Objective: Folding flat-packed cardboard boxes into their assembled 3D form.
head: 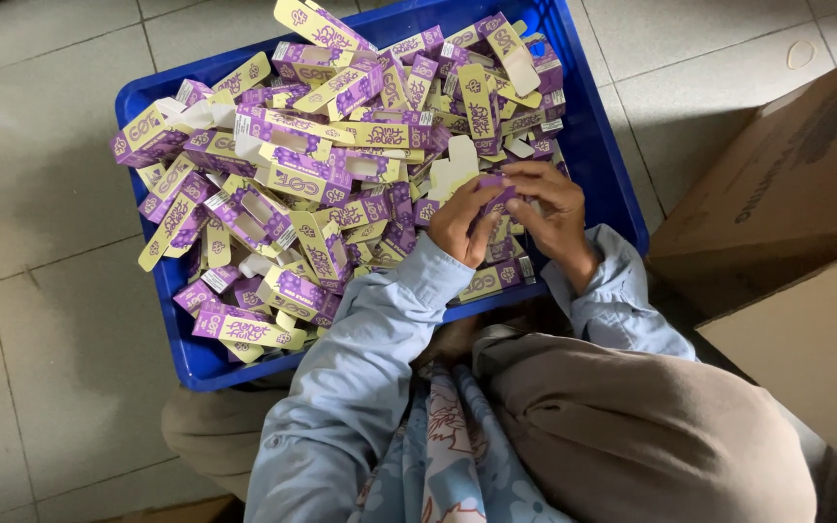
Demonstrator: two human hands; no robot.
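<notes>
While crate (603, 155) brims, cartons (293, 174) crowd hands' box (498, 194), fingers (481, 197) pinching.

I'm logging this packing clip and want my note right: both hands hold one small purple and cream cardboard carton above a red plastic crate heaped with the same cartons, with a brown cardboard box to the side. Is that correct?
Not quite: the plastic crate is blue, not red, as the head view shows. The rest stands: the left hand and right hand hold one small purple and cream cardboard carton above the heap, with the brown cardboard box beside it.
</notes>
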